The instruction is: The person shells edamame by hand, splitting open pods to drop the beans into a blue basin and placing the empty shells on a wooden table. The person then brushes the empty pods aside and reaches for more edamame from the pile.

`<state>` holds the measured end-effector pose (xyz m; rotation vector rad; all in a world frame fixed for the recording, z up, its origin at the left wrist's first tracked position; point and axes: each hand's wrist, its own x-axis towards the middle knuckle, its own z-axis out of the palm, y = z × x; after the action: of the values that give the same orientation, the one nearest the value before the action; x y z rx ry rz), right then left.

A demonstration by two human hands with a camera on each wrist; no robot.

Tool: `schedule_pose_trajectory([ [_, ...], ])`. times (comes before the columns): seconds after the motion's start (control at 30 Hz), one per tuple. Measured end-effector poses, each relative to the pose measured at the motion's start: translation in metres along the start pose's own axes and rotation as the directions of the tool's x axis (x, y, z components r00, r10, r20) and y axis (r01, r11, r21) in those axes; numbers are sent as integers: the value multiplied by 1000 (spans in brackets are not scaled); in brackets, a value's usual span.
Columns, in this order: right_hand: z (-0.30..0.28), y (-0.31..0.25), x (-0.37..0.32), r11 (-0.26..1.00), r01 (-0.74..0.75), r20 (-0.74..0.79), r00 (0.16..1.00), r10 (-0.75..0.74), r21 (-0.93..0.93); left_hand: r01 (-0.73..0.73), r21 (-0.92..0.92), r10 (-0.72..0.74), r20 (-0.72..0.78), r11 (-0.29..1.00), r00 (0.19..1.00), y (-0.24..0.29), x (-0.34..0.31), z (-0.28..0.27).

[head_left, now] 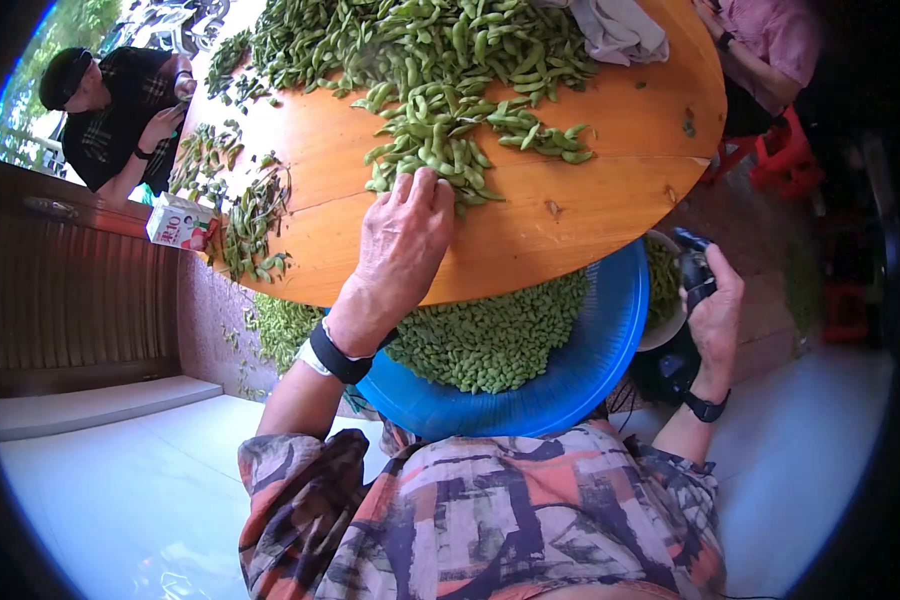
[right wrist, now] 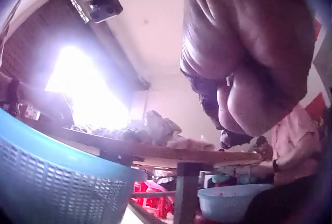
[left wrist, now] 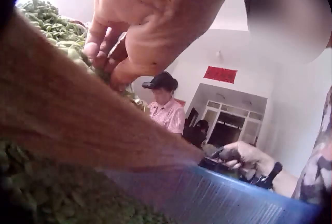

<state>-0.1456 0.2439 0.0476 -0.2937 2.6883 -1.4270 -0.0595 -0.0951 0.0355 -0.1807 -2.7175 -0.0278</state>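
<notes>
My left hand (head_left: 400, 245) reaches over the table's near edge, its fingers bent down into green pods (head_left: 425, 145). In the left wrist view, the thumb and fingertips of the left hand (left wrist: 150, 32) close around pods (left wrist: 75, 53). The right hand (head_left: 715, 315) is raised right of the blue basket (head_left: 625, 330), with dark material about its fingers; whether it holds something is unclear. In the right wrist view, the right hand (right wrist: 249, 53) hides most of its own fingers. Shelled beans (head_left: 500, 335) lie in the basket, below the table edge.
A large pod heap covers the far side of the wooden table (head_left: 340, 190). A small carton (head_left: 180, 222) stands at its left edge, and a cloth (head_left: 615, 30) lies at the far right. A pale bowl (head_left: 662, 330) sits beside the basket. Other people are at both sides.
</notes>
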Motion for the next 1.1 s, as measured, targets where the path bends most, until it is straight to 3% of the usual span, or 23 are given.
schedule_pose_trajectory([
  [0.07,16,-22,-3,982,46,125,990,-69,183,88,-42,-89,-30,995,996,-1,0,1],
  [0.1,21,-26,-5,985,113,188,973,-136,129,83,-41,-84,-32,996,996,-1,0,3],
  [0.13,27,-28,-7,980,180,251,948,-194,79,100,-219,-129,-120,971,984,-1,-1,5],
  [0.17,39,-30,-7,936,284,246,911,-331,208,96,-395,-185,-195,914,963,0,-1,6],
  [0.2,46,-49,-9,888,210,324,876,-356,408,87,-400,-177,-194,912,965,2,-2,6],
  [0.23,52,-58,-11,913,169,380,869,-316,373,288,-671,-388,-1,683,921,7,-5,5],
  [0.27,58,-66,-12,934,128,434,858,-273,334,458,-820,-506,248,345,826,11,-9,4],
  [0.3,67,-70,-12,934,108,426,868,-255,340,467,-884,-428,434,-31,793,19,-7,-8],
  [0.33,75,-74,-13,934,88,419,876,-237,345,467,-883,-419,438,-37,795,25,-11,-9],
  [0.37,78,-81,-15,910,-30,445,879,-173,413,442,-866,-320,498,-234,806,33,-15,-9],
  [0.4,79,-81,-16,914,-35,444,881,-163,404,417,-803,-211,536,-425,817,41,-18,-8],
  [0.47,81,-78,-14,921,89,434,862,-262,379,471,-753,-200,605,-460,771,58,-18,-14],
  [0.6,79,-75,-17,893,-109,521,840,-152,436,478,-742,-207,619,-469,758,66,-27,-1],
  [0.67,80,-73,-20,890,-121,515,846,-140,440,437,-750,-234,600,-497,765,75,-28,2],
  [0.73,79,-70,-21,886,-130,504,854,-128,445,407,-837,-330,525,-366,784,82,-29,3],
  [0.83,81,-61,-22,887,-104,507,848,-158,449,417,-858,-401,510,-299,761,89,-28,2],
  [0.87,82,-59,-22,903,-28,481,853,-203,429,428,-865,-426,501,-262,753,90,-28,2],
  [0.9,82,-58,-22,912,48,456,855,-248,407,431,-864,-425,504,-262,752,91,-28,1],
  [1.0,80,-55,-22,881,4,456,854,-248,473,435,-863,-417,505,-258,755,92,-29,0],
  [1.03,77,-55,-22,880,1,456,855,-247,474,431,-815,-339,561,-386,755,90,-31,0],
  [1.07,71,-57,-22,818,-223,568,809,-147,530,428,-749,-254,603,-506,756,88,-32,0],
  [1.1,68,-57,-23,715,-439,678,732,-68,545,431,-747,-251,605,-506,755,89,-32,1],
])
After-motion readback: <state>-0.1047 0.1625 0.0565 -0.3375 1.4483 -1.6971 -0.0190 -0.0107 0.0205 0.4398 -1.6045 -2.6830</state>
